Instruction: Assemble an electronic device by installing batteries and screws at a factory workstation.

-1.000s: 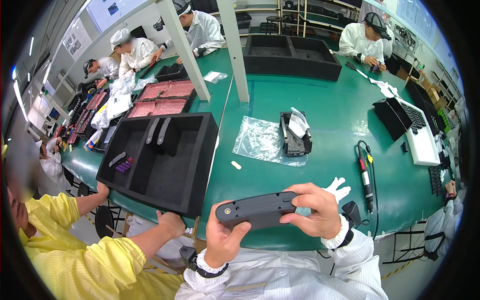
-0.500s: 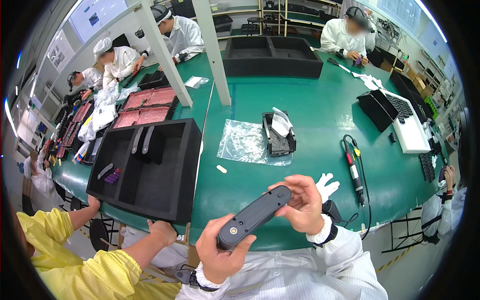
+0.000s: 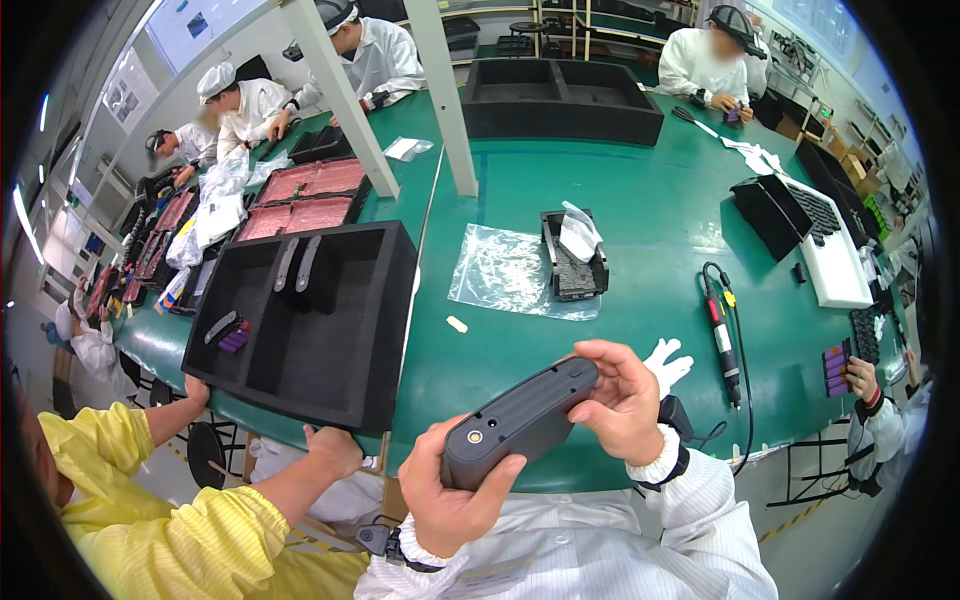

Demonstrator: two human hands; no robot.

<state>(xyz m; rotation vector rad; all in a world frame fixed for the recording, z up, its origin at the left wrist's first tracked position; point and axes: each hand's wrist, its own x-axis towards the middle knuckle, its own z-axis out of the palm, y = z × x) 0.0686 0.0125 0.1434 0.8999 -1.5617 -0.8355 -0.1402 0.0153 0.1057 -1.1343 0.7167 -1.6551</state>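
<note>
A long, curved dark grey plastic housing (image 3: pixel 527 428) is held up between my two hands over the table's near edge. It has a round gold connector and a small dark hole at its left end, and small recesses along its edge. My left hand (image 3: pixel 452 490) grips the lower left end, thumb on the side and fingers behind. At the upper right end, my right hand (image 3: pixel 622 408) holds it between thumb and fingers. The housing is tilted, its right end higher, and both ends touch my fingers. What lies behind it is hidden.
A large black divided box (image 3: pixel 300 330) stands left, holding curved grey parts and purple cells; a yellow-sleeved person's hand (image 3: pixel 333 452) is beside it. Ahead lie a plastic bag (image 3: pixel 495 270) and small black tray (image 3: pixel 575 280). A corded electric screwdriver (image 3: pixel 724 345) and white glove (image 3: pixel 668 367) lie right.
The housing has turned in my hands, showing more of its broad side. At far right, a co-worker's hand now holds a purple cell pack in view. My view has shifted slightly.
</note>
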